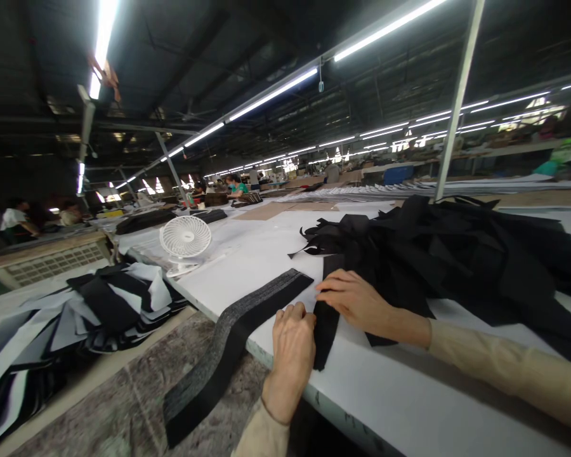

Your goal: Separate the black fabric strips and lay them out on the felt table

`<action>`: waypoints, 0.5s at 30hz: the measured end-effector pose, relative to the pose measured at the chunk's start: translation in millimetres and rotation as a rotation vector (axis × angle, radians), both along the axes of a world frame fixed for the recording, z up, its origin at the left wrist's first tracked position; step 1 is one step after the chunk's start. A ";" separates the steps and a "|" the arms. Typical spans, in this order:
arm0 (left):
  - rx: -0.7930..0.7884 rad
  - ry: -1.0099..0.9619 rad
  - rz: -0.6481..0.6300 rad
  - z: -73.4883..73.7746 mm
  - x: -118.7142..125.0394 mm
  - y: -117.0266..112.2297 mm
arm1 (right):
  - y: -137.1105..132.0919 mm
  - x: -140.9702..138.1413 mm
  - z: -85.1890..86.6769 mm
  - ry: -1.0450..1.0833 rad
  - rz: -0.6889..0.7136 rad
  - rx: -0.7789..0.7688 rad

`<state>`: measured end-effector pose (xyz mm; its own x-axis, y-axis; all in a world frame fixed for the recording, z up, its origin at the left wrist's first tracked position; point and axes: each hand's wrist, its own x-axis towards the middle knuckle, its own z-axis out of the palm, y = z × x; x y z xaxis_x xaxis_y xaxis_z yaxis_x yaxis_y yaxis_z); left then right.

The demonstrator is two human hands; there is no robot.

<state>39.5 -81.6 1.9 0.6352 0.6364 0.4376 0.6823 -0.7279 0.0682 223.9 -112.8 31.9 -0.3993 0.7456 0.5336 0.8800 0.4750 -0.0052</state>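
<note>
A short black fabric strip (pixel 327 336) lies on the white table near its front edge. My right hand (pixel 354 297) reaches over the strip from the right, its fingers pressed together on the fabric. Curled at the strip's left edge is my left hand (pixel 292 343); its fingertips are partly hidden. Left of this hand, a stack of long black strips (pixel 261 312) with staggered, greyish edges bends down over the table edge. To the right spreads a big loose heap of black fabric pieces (pixel 461 254).
A small white fan (pixel 185 238) stands on the white table (pixel 261 238) near its left edge. Lower on the left, fanned black, grey and white pieces (pixel 118 301) lie in a pile. A metal pole (pixel 459 101) rises behind the heap. Several people are in the background.
</note>
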 end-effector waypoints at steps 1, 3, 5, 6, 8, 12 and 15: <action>-0.003 -0.008 -0.005 -0.2 1.6 1.7 | 0.1 2.0 2.9 0.019 -0.094 0.082; -0.016 -0.006 -0.008 -0.4 4.2 4.2 | 0.8 5.6 6.6 0.097 -0.168 0.188; -0.030 0.008 -0.007 0.2 6.1 6.2 | 2.3 6.4 3.8 0.150 -0.058 0.108; -0.037 0.013 -0.010 0.7 6.8 7.3 | 3.1 5.6 -0.4 0.158 0.012 0.015; -0.065 -0.006 -0.019 1.7 6.2 9.3 | 4.5 2.7 -12.0 0.145 0.085 -0.177; -0.281 -0.219 -0.065 1.4 -4.1 8.8 | 5.0 -2.1 -28.3 0.147 0.034 -0.318; -0.371 -0.360 -0.020 -2.8 -14.5 0.9 | 4.3 -2.4 -27.7 0.167 0.029 -0.337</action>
<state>25.0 -80.7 -1.0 0.4994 0.7798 0.3776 0.5545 -0.6225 0.5522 221.5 -108.5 4.2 -0.3508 0.8801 0.3199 0.8399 0.4468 -0.3081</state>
